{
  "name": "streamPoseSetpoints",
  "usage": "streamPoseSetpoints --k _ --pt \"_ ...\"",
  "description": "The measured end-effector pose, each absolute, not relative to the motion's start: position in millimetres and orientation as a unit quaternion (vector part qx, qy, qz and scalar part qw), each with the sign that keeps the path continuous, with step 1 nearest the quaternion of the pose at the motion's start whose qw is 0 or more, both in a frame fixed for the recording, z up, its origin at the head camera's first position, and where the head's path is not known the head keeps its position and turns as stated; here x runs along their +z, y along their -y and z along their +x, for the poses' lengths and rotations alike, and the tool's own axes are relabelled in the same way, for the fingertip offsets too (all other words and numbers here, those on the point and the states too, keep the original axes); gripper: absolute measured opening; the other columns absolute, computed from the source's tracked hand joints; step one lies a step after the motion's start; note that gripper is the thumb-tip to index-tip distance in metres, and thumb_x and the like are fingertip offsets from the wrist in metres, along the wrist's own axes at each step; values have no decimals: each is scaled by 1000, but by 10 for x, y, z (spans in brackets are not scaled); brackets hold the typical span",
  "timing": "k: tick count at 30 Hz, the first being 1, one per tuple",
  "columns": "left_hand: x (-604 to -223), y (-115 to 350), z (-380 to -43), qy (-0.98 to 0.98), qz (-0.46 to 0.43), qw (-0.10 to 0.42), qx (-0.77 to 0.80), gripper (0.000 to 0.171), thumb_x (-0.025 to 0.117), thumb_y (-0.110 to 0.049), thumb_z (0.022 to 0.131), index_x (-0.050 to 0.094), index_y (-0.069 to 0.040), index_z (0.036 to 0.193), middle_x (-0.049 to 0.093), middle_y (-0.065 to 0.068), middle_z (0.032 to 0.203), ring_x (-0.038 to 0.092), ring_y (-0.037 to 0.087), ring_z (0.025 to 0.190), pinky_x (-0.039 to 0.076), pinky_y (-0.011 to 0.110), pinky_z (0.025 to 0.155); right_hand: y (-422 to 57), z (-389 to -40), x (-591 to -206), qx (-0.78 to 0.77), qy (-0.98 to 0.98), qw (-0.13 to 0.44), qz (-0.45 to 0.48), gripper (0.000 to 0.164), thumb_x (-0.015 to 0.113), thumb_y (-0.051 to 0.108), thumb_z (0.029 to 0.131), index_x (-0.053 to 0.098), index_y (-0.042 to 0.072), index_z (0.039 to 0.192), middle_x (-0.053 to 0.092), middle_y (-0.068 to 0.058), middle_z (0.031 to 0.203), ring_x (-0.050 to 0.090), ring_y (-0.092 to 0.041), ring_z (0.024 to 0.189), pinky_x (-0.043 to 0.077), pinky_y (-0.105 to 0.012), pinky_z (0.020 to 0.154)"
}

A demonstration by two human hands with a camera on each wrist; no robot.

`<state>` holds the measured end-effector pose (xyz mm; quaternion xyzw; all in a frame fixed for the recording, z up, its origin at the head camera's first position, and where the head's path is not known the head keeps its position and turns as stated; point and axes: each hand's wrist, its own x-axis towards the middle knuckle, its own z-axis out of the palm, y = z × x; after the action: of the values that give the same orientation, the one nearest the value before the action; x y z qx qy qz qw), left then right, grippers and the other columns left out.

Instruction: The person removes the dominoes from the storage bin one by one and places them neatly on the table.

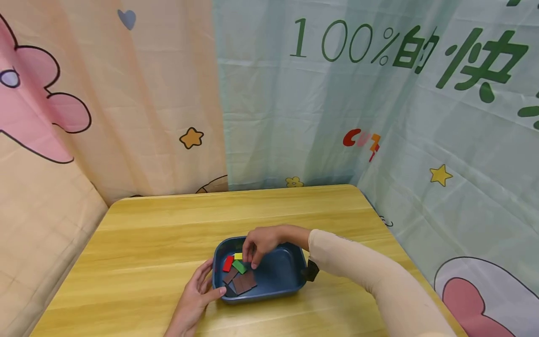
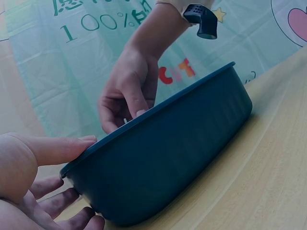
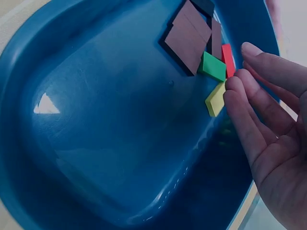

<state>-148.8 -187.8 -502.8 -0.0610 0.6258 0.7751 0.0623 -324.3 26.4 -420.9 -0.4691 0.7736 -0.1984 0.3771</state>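
A dark blue plastic tray (image 1: 280,267) with rounded corners stands on the table. My left hand (image 1: 194,292) holds its left end, thumb over the rim and fingers against the outer wall. Inside, at the left end, lie a red block (image 1: 228,263), a green block (image 1: 239,267), a yellow block (image 3: 216,100) and several dark brown flat pieces (image 1: 244,282). My right hand (image 1: 263,241) reaches over the far rim into the tray. Its fingertips are right at the yellow block, thumb apart from the fingers, the red block showing just beyond them in the right wrist view.
The yellow wood-grain table (image 1: 168,238) reaches back to printed curtains (image 1: 273,117), with another curtain on the right. A small black device (image 1: 310,270) is fixed at the right wrist, beside the tray's right end.
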Motion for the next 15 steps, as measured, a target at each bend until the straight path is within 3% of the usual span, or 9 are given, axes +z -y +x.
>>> streamPoseSetpoints --k 10,15 --pt "-5017 1881 -1491 -624 -65 65 776 88 75 9 88 26 -2 160 22 24 166 24 46 150 44 42 108 -135 -3208 -4334 -135 -767 398 -485 24 85 6 87 78 5 110 70 9 92 63 -1 86 53 -17 81" --pt "-5020 1879 -1485 -619 -64 64 780 89 75 10 87 26 -2 160 22 24 166 24 46 150 45 38 107 -122 -3195 -4420 -113 -783 380 -480 25 87 9 84 79 8 108 69 12 88 63 1 82 52 -15 78"
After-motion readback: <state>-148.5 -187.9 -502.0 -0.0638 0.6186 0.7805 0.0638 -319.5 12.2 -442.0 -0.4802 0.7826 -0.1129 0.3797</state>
